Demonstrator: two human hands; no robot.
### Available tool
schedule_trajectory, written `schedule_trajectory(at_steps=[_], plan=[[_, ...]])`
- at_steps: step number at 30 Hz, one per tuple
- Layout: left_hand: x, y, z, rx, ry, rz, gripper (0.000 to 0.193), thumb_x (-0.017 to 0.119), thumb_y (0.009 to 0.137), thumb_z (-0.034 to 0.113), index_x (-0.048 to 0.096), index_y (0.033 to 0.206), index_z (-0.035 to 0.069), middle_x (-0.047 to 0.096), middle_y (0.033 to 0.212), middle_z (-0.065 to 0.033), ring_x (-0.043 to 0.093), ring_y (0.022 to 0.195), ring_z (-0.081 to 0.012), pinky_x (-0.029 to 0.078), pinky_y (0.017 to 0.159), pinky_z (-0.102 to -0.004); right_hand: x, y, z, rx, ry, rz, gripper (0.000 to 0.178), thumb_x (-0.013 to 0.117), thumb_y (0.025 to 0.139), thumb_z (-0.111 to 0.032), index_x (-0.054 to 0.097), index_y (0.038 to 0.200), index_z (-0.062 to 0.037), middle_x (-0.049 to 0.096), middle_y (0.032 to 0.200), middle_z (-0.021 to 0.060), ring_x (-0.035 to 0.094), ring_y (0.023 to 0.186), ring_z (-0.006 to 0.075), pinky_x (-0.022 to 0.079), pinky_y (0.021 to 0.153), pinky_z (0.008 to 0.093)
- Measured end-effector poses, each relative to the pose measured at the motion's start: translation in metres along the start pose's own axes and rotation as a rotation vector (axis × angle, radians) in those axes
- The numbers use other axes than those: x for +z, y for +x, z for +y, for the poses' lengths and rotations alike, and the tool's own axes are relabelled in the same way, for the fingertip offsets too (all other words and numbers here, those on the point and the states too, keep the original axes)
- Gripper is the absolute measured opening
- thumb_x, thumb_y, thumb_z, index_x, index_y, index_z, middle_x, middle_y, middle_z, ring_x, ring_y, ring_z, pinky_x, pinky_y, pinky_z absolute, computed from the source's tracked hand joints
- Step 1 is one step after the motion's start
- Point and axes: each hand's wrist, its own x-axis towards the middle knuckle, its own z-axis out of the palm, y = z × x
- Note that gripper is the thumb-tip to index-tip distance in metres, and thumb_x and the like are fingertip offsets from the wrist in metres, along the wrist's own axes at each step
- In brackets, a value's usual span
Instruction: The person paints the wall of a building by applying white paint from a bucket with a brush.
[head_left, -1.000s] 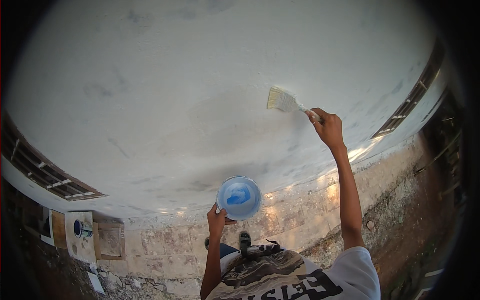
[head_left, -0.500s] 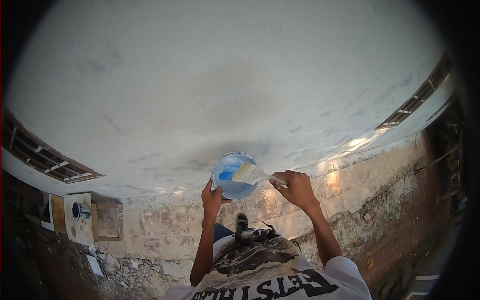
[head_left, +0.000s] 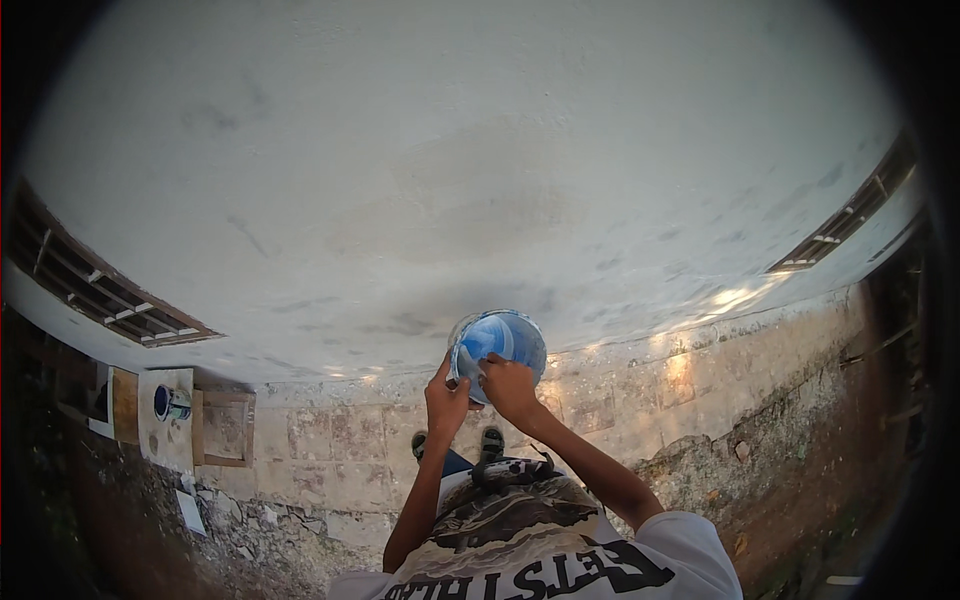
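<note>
In front of my body is a round blue paint bucket with whitish paint smears around its rim and inside. My left hand grips the bucket by its left side, thumb over the rim. My right hand reaches over the near rim, fingers closed round the handle of a paintbrush. The brush lies low inside the bucket against its left wall, largely hidden by my fingers and the paint-streaked side. How much paint the bucket holds I cannot make out.
A pale wall with greyish damp patches rises ahead. Barred windows stand at its left and right. At lower left, a paint can rests on a board beside a wooden frame. Worn paving meets broken rubble.
My right hand has moved left and in over the bucket, lowering the brush from above the rim into it. The bucket sits slightly further right in view, still in my left hand.
</note>
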Motion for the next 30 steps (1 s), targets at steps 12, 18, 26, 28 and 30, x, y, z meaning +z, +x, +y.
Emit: schedule_trajectory(at_steps=[12,18,26,28,30], plan=[[-0.027,0.016,0.007,-0.063,-0.145,0.066,0.057,0.046,0.09,-0.005,0.034,0.146,0.001,0.066,0.094,-0.0231,0.071,0.07,-0.0321,0.066,0.06,-0.0389,-0.033,-0.02,0.01,0.073,0.576,0.265,0.028,0.072,0.086,-0.018,0.069,0.109,-0.0017,0.067,0.082,0.0116,0.066,0.066,0.0224,0.05,0.06,0.0317],[-0.056,0.024,0.001,-0.109,-0.231,0.082,0.04,0.043,0.091,0.0,0.047,0.13,-0.007,0.064,0.095,-0.0207,0.071,0.073,-0.0358,0.066,0.062,-0.0426,-0.087,-0.026,-0.027,0.543,1.199,0.133,0.039,0.071,0.09,-0.021,0.063,0.119,0.0038,0.061,0.067,0.0035,0.057,0.049,0.0092,0.041,0.04,0.0233],[-0.118,0.038,0.0,-0.159,-0.199,0.012,0.046,0.046,0.086,0.001,0.046,0.131,-0.008,0.065,0.094,-0.0206,0.071,0.073,-0.0367,0.066,0.061,-0.0427,-0.119,0.031,-0.119,0.387,1.133,0.653,0.035,0.061,0.096,-0.016,0.058,0.123,0.0063,0.07,0.096,0.0145,0.069,0.066,0.0144,0.047,0.042,0.0223],[-0.137,0.036,-0.001,-0.166,-0.192,-0.011,0.047,0.046,0.085,0.001,0.046,0.132,-0.008,0.065,0.093,-0.0209,0.071,0.073,-0.037,0.066,0.061,-0.0428,-0.123,0.05,-0.145,0.4,1.133,0.688,0.029,0.057,0.098,-0.011,0.059,0.121,0.0047,0.069,0.097,0.0123,0.067,0.069,0.0107,0.049,0.048,0.0214],[-0.15,0.037,0.004,-0.171,-0.135,-0.021,0.048,0.047,0.084,0.001,0.046,0.132,-0.008,0.064,0.092,-0.021,0.071,0.072,-0.0377,0.066,0.061,-0.0432,-0.116,0.07,-0.16,0.317,0.997,0.854,0.029,0.057,0.097,-0.009,0.059,0.122,0.005,0.066,0.091,0.0101,0.065,0.071,0.0104,0.051,0.052,0.0232]])
